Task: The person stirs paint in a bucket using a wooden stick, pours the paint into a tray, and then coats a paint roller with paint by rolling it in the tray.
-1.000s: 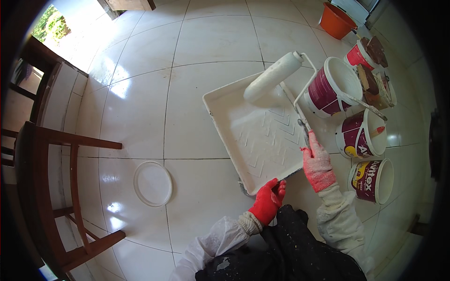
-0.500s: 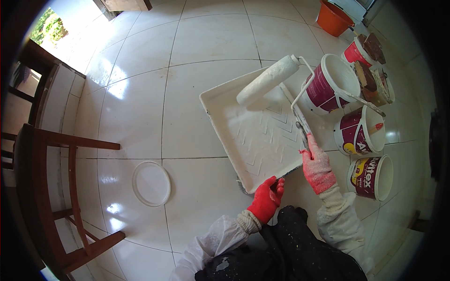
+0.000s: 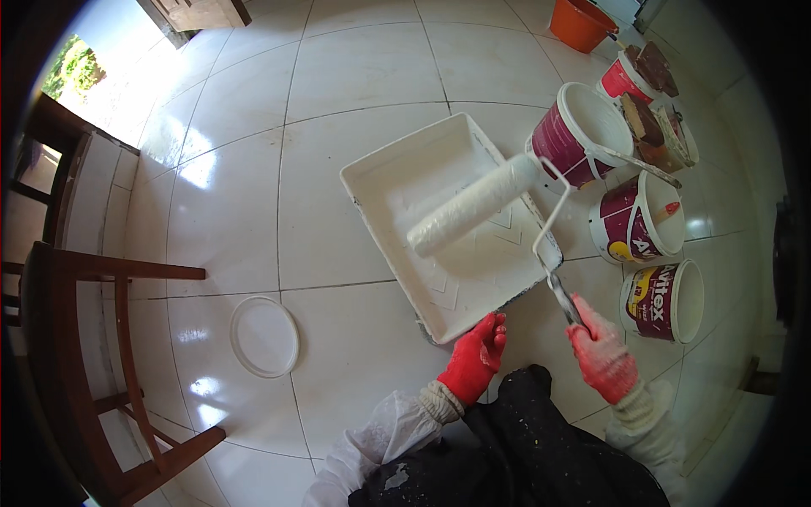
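Note:
My right hand (image 3: 603, 346), in a red glove dusted with pale paint, is wrapped round the handle of a white paint roller (image 3: 469, 205). The roller's sleeve lies over the ridged slope of a white paint tray (image 3: 395, 154); whether it touches the surface I cannot tell. My left hand (image 3: 475, 355), in a brighter red glove, is closed on the near edge of the tray, by its bottom corner. My dark, paint-spattered leg shows below my hands.
Several paint buckets (image 3: 557, 144) line the right side, some holding tools or dark blocks. An orange bucket (image 3: 583, 21) stands at the back. A white lid (image 3: 263, 338) lies on the tiled floor (image 3: 338, 363). A wooden chair (image 3: 122, 334) is at left, an open doorway (image 3: 110, 59) behind.
My right hand has moved right and down with the roller, whose sleeve has come down and toward me over the tray's middle. My left hand stays at the tray's edge.

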A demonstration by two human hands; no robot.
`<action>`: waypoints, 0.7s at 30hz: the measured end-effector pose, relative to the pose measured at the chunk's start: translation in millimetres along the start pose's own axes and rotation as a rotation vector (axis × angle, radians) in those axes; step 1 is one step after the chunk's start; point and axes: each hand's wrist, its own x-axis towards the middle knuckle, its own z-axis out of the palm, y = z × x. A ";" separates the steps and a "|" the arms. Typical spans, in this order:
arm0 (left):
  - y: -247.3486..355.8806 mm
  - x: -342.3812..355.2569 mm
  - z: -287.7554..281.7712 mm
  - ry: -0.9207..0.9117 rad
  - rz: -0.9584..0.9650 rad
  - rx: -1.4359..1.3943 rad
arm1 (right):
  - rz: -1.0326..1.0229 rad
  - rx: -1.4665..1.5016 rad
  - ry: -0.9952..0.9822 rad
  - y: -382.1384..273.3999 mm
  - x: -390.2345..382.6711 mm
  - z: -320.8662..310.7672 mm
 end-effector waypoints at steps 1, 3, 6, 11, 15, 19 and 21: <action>-1.2 -3.0 -3.5 -0.055 -0.002 0.089 | 0.004 0.000 0.001 3.3 -8.9 -4.6; -6.9 -7.0 0.9 -0.113 -0.019 0.175 | 0.199 0.105 -0.101 12.0 -25.4 -15.2; -12.1 -18.6 14.0 -0.078 0.184 0.526 | 0.328 0.196 -0.148 16.0 -45.2 -19.8; -12.2 -17.1 4.7 -0.184 0.363 0.875 | 0.490 0.254 -0.222 13.6 -57.4 -25.4; -9.6 -13.8 4.1 -0.175 0.439 1.098 | 0.325 0.066 -0.289 25.4 -46.7 -19.4; -5.7 -9.3 19.3 0.034 0.137 0.589 | 0.087 -0.123 -0.275 15.0 -13.5 -8.4; -5.0 -8.9 29.5 0.167 0.014 0.285 | 0.024 -0.146 -0.277 3.0 10.1 2.8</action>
